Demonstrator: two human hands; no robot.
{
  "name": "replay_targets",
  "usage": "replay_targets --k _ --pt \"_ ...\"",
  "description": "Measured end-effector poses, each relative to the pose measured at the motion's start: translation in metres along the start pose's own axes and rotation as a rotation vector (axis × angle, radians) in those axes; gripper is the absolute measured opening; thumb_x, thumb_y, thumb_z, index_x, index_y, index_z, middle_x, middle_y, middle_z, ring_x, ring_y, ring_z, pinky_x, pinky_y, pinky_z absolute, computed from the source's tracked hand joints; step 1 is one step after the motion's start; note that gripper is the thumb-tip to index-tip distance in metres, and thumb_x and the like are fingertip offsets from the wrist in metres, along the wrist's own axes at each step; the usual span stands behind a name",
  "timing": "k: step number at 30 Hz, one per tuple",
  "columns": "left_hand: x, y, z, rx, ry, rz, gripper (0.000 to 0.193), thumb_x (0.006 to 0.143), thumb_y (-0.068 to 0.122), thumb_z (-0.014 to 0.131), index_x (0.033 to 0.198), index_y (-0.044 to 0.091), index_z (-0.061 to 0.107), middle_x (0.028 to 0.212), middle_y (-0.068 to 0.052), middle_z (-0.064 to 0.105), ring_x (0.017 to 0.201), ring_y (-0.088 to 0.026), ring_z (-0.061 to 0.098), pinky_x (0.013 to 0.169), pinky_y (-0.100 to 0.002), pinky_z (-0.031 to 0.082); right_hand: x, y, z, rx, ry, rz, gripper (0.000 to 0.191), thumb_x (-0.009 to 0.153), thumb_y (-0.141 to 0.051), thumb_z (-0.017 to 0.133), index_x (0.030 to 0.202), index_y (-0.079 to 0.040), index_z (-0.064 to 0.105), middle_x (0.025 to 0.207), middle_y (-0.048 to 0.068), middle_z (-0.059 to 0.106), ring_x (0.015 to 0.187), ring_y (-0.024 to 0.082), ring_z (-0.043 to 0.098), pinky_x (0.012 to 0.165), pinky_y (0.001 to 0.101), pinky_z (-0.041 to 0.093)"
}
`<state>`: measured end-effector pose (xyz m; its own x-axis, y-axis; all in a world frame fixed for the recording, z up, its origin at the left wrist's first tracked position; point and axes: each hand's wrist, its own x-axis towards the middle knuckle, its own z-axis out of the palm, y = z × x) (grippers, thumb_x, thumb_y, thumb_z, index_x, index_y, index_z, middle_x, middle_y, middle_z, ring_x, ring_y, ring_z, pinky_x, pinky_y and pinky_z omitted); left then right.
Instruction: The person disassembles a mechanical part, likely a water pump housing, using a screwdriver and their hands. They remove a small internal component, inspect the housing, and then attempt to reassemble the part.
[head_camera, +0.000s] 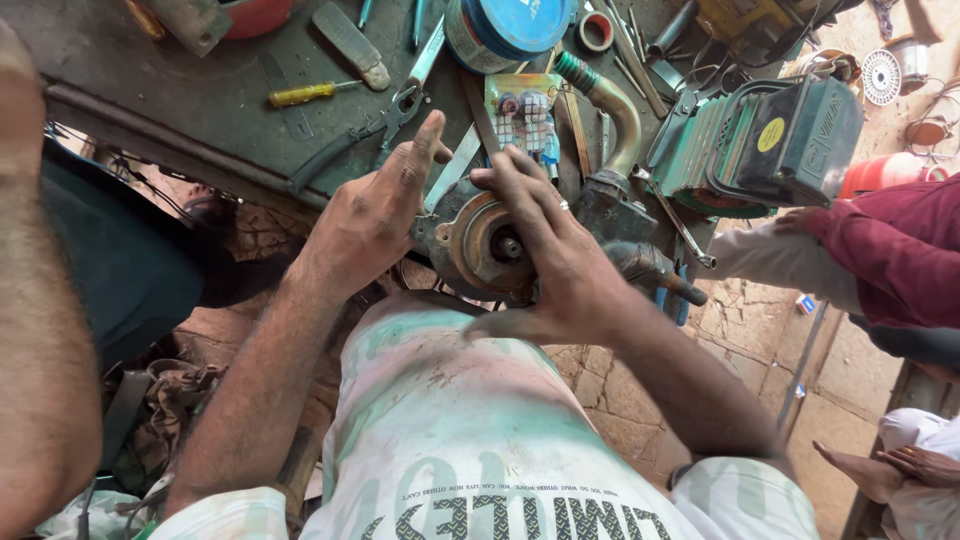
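Workbench (200, 100), near edge: green motor housing (770, 140) toward its right side; rusty pump body (490, 245) at the edge, face plate still fitted, apparently early in stripping. Left hand (375, 215) steadies the pump's side, fingers spread; right hand (560, 250) cups its front, fingers curled round. Pliers (395, 115) and yellow screwdriver (305, 94) lie unused behind

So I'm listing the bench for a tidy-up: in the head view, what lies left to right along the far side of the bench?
Yellow-handled screwdriver → pliers → blue-lidded tin → tape roll → green motor housing.
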<state>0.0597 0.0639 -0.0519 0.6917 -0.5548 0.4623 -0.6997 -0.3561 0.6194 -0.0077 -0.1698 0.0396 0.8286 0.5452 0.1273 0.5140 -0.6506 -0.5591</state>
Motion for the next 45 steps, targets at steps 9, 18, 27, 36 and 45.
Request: replay_targets --k 9,18,27,36,45 --pt "-0.016 -0.007 0.042 -0.263 0.107 -0.197 0.111 0.082 0.035 0.089 0.162 0.007 0.019 0.134 -0.015 0.061 0.116 -0.03 0.064 0.103 -0.043 0.056 0.005 0.033 0.011 0.218 0.39 -0.056 0.095 0.078 -0.025 0.095 0.155 -0.006 0.042 0.145 0.016 0.062 0.13 0.027 0.067 0.116 0.0394 0.058" --pt "-0.015 0.008 0.073 -0.517 0.104 -0.24 0.123 0.071 0.04 0.096 0.164 0.009 0.023 0.153 -0.018 0.055 0.14 -0.035 0.059 0.12 -0.051 0.046 -0.025 0.059 -0.005 0.804 0.644 0.138 0.096 0.085 -0.01 0.091 0.16 -0.004 0.032 0.143 0.024 0.058 0.13 0.031 0.063 0.114 0.0408 0.057" --pt "-0.026 0.014 0.035 -0.77 0.305 -0.172 0.099 0.092 0.067 0.07 0.161 0.009 0.031 0.146 -0.017 0.061 0.126 -0.026 0.071 0.111 -0.04 0.057 -0.043 0.069 -0.007 1.56 0.793 0.225 0.079 0.088 -0.02 0.064 0.157 -0.002 0.031 0.14 0.028 0.055 0.126 0.038 0.064 0.109 0.0492 0.059" --pt "-0.055 0.005 0.024 -0.865 0.459 -0.297 0.084 0.101 0.064 0.07 0.153 0.006 0.039 0.134 -0.014 0.066 0.112 -0.02 0.075 0.094 -0.032 0.062 -0.04 0.034 -0.075 0.714 0.736 -0.066 0.088 0.085 0.001 0.067 0.162 -0.01 0.027 0.116 0.025 0.062 0.087 0.021 0.069 0.083 0.0402 0.063" --pt "-0.057 0.003 0.025 -0.995 0.521 -0.348 0.075 0.105 0.053 0.074 0.151 0.004 0.041 0.13 -0.015 0.064 0.101 -0.017 0.072 0.085 -0.026 0.058 -0.011 0.027 -0.004 0.163 0.541 0.26 0.097 0.083 -0.016 0.089 0.153 -0.008 0.023 0.141 0.015 0.056 0.124 0.021 0.062 0.111 0.0328 0.052"
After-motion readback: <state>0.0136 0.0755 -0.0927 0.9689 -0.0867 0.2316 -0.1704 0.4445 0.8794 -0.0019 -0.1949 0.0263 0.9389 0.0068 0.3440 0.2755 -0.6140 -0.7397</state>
